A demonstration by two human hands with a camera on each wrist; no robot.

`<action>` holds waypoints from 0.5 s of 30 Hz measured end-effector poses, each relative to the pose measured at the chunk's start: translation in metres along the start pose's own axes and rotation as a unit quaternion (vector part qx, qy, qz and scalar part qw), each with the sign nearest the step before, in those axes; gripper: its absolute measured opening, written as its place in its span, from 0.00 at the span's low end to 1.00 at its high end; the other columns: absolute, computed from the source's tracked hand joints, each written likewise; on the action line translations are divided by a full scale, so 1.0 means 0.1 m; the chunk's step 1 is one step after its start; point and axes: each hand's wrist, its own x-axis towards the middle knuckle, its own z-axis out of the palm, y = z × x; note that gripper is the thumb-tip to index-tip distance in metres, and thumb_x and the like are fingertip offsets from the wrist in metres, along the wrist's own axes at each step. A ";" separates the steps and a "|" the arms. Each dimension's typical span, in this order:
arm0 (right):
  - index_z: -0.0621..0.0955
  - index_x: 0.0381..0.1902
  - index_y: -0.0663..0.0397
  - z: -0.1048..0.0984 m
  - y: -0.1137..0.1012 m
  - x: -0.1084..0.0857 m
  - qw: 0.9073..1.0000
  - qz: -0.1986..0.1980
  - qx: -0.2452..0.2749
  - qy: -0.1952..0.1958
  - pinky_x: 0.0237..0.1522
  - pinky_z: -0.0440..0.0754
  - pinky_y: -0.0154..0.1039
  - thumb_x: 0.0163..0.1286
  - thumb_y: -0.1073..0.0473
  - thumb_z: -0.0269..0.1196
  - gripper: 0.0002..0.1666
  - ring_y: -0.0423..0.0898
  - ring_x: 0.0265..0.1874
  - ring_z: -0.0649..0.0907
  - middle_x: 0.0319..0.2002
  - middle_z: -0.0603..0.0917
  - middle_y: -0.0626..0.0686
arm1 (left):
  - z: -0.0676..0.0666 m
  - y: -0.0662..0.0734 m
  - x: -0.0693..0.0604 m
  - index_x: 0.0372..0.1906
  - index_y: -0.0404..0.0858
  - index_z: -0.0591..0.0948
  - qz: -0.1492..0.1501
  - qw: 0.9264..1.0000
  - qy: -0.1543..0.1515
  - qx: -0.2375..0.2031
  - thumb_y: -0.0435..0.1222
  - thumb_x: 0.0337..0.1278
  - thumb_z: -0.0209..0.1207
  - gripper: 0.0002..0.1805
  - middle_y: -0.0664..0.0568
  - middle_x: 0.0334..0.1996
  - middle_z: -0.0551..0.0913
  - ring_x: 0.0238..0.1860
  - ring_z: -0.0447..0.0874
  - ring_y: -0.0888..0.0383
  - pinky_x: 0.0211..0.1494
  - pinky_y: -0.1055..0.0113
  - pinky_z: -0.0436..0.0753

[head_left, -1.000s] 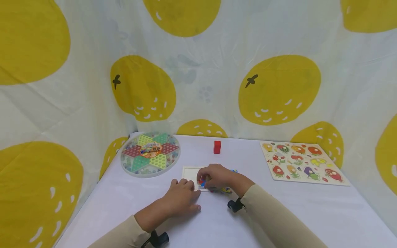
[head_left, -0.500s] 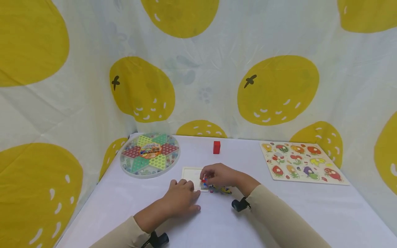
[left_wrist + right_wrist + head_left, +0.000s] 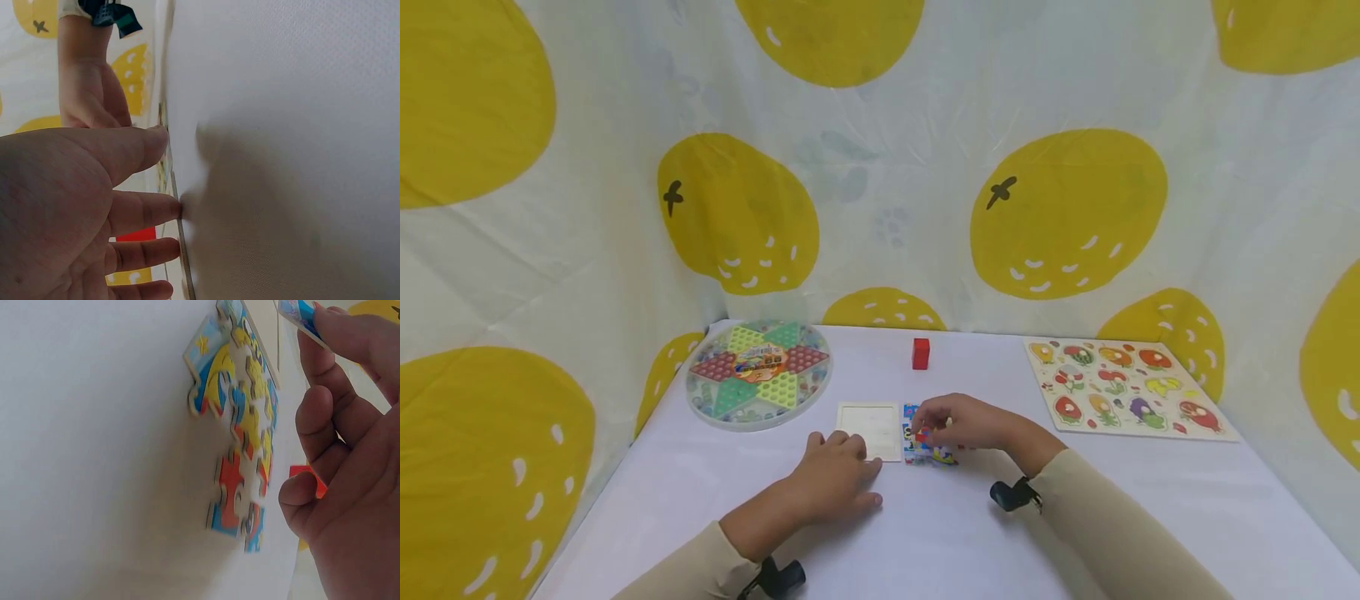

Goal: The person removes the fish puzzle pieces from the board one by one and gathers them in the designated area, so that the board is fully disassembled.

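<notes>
My left hand rests at the near left edge of a shallow cream puzzle tray. Its fingers are spread and lightly bent, with fingertips touching the tray's edge in the left wrist view. Just right of the tray, my right hand pinches a jigsaw piece between thumb and index finger, above the other pieces. These colourful jigsaw pieces, in blue, yellow and red, lie loosely grouped on the white cloth beside the tray. Part of the group is hidden under my right hand in the head view.
A round Chinese checkers board lies at the back left. Behind the tray stands a red block. A fruit peg puzzle board lies at the right. A curtain with yellow fruit prints hangs behind the table.
My right hand has moved right, from over the tray to over the loose pieces, taking a jigsaw piece with it. The tray's inside is now uncovered. My left hand stays put.
</notes>
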 end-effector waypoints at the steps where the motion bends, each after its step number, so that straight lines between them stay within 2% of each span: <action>1: 0.89 0.48 0.39 -0.02 0.02 -0.03 1.000 -0.002 0.003 -0.002 0.40 0.85 0.43 0.73 0.59 0.72 0.09 0.49 0.43 0.81 0.40 0.84 0.47 | 0.00 0.00 0.00 0.69 0.56 0.85 -0.001 1.000 0.000 -0.001 0.65 0.67 0.63 0.31 0.54 0.53 0.80 0.55 0.73 0.53 0.52 0.48 0.68; 9: 0.89 0.47 0.44 -0.14 0.16 -0.26 1.000 -0.019 -0.002 -0.006 0.46 0.81 0.45 0.73 0.62 0.70 0.08 0.49 0.45 0.80 0.39 0.84 0.47 | -0.05 0.00 -0.03 0.70 0.55 0.84 -0.003 1.000 -0.006 -0.010 0.64 0.68 0.63 0.32 0.53 0.55 0.80 0.57 0.73 0.52 0.53 0.48 0.68; 15: 0.89 0.47 0.45 -0.19 0.27 -0.43 1.000 -0.005 0.010 -0.003 0.47 0.81 0.44 0.72 0.64 0.70 0.10 0.50 0.46 0.80 0.40 0.85 0.48 | -0.06 0.01 -0.05 0.70 0.56 0.84 0.000 1.000 -0.001 -0.010 0.63 0.67 0.63 0.31 0.53 0.54 0.81 0.56 0.73 0.51 0.53 0.47 0.68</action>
